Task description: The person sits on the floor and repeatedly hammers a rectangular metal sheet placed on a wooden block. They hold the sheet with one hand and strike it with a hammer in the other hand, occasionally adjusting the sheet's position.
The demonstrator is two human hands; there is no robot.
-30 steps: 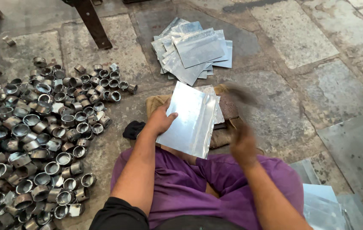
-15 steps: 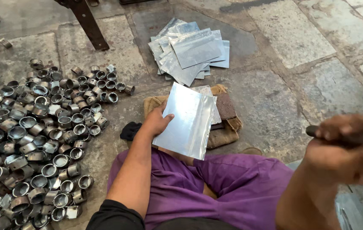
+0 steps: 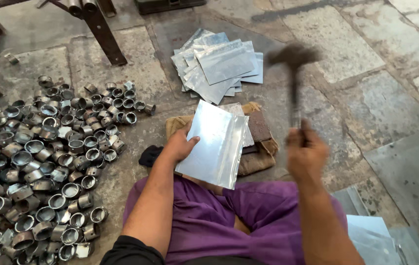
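My left hand (image 3: 179, 145) presses flat on the left edge of a shiny metal sheet (image 3: 215, 143) with a folded right edge. The sheet rests on a brown block wrapped in cloth (image 3: 258, 142) in front of my knees. My right hand (image 3: 306, 154) grips the handle of a hammer (image 3: 294, 73), blurred, with its dark head raised over the floor to the right of the sheet. My legs in purple cloth (image 3: 209, 221) fill the bottom of the view.
A stack of flat metal sheets (image 3: 219, 66) lies on the stone floor beyond the block. A large heap of small metal rings (image 3: 42, 162) covers the floor at left. More sheets (image 3: 371, 238) lie at bottom right. A dark wooden leg (image 3: 101, 34) stands upper left.
My right hand with the hammer has swung from low at the far right up toward the middle, its head now high above the floor. My left hand and the sheet stayed put.
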